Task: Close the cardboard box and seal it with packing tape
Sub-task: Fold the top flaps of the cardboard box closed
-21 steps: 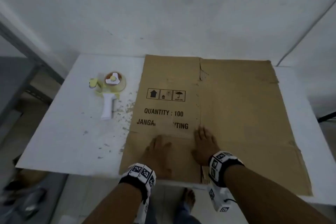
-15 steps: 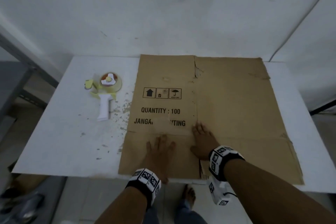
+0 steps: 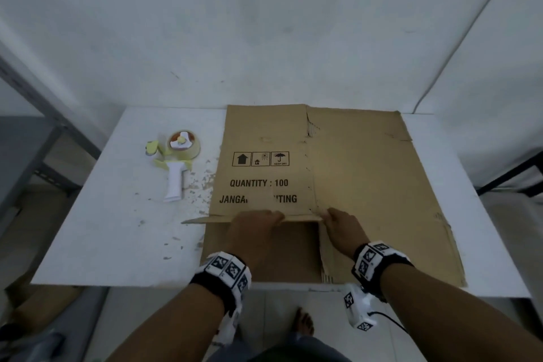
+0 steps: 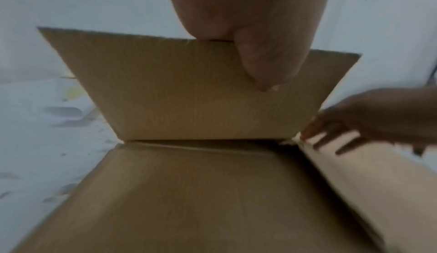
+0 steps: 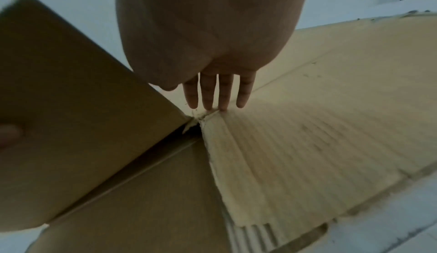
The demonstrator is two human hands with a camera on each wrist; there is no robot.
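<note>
A tape dispenser (image 3: pixel 176 166) lies on the white table (image 3: pixel 97 232), left of the flattened cardboard box (image 3: pixel 367 185); the left hand (image 3: pixel 254 225) pinches a near flap (image 4: pixel 212 96) by its edge and holds it raised, thumb on its inner face, as only the left wrist view shows; the right hand (image 3: pixel 342 226) is spread, straight fingers (image 5: pixel 216 93) pressing the fold beside that flap, plain in the right wrist view.

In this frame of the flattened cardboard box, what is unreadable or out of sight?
- Brown flattened cardboard box, head view: middle of the printed line under "QUANTITY : 100" is worn away.
- Left hand, head view: fingertips hidden by the raised brown flap.
- Yellow and white tape dispenser, left wrist view: only a blur.
</note>
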